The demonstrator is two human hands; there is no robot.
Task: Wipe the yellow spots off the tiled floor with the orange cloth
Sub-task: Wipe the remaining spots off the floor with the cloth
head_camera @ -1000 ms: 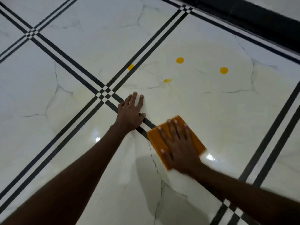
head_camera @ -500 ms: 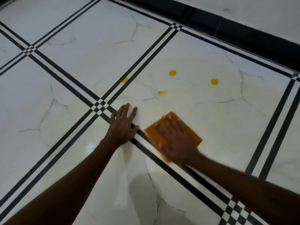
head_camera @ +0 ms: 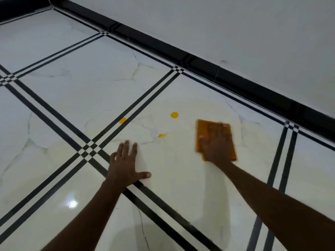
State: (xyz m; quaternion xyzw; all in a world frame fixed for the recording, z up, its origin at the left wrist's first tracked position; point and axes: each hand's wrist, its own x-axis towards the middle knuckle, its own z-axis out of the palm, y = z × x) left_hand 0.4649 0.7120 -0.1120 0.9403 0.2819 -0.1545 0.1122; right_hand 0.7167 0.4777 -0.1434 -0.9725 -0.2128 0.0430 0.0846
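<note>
My right hand (head_camera: 215,142) presses flat on the orange cloth (head_camera: 201,125), fingers straight, on the white tiled floor (head_camera: 90,91). The cloth looks blurred. Three yellow spots show to its left: a round one (head_camera: 174,115), a smeared one (head_camera: 161,135) and one on the black tile lines (head_camera: 123,120). My left hand (head_camera: 125,163) rests flat on the floor just below the smeared spot, fingers spread.
A black skirting strip (head_camera: 199,64) runs along the white wall (head_camera: 235,33) beyond the cloth. Double black lines (head_camera: 54,113) cross the floor between tiles. A light glare (head_camera: 72,203) shines near my left forearm.
My right hand has slid the cloth up and to the right, over the place where the rightmost yellow spot was. My left hand has spread its thumb. The view has tilted up toward the wall.
</note>
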